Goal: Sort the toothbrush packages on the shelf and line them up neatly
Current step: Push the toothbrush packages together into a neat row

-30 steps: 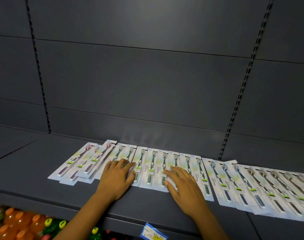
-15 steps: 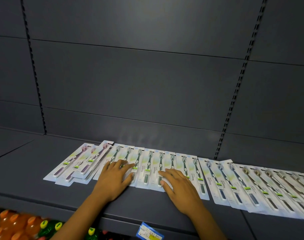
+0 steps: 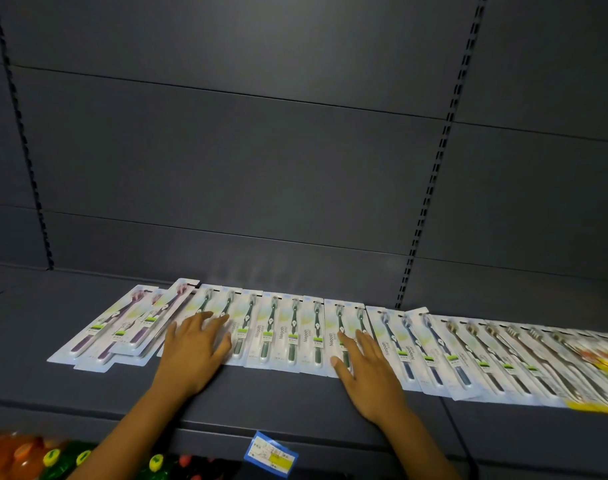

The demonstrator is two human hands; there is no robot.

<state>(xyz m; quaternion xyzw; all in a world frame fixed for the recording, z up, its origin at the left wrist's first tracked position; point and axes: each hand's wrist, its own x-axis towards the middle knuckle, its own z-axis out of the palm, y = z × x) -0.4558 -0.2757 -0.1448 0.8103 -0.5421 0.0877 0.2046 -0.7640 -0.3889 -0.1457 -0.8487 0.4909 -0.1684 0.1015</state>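
A long row of white toothbrush packages lies flat on the dark grey shelf [image 3: 36, 323]. Purple-brush packages [image 3: 98, 330] overlap askew at the left end. Dark green-brush packages [image 3: 281, 330] fill the middle, blue-brush packages [image 3: 416, 344] come after them, and brown-brush packages [image 3: 496, 355] run off to the right. My left hand [image 3: 195, 344] rests flat, fingers spread, on the leftmost green packages. My right hand [image 3: 364, 368] lies flat with straight fingers on the package at the right end of the green group.
The shelf's front edge carries a blue and yellow price tag [image 3: 271, 453]. Orange and green bottle caps [image 3: 29, 455] show on the shelf below at bottom left. Slotted uprights [image 3: 430, 188] run up the grey back panel. A yellow package [image 3: 603, 362] sits at the far right.
My right hand has slid rightwards along the green packages, widening the gap between the hands. My left hand stays on the leftmost green packages. The view has shifted slightly.
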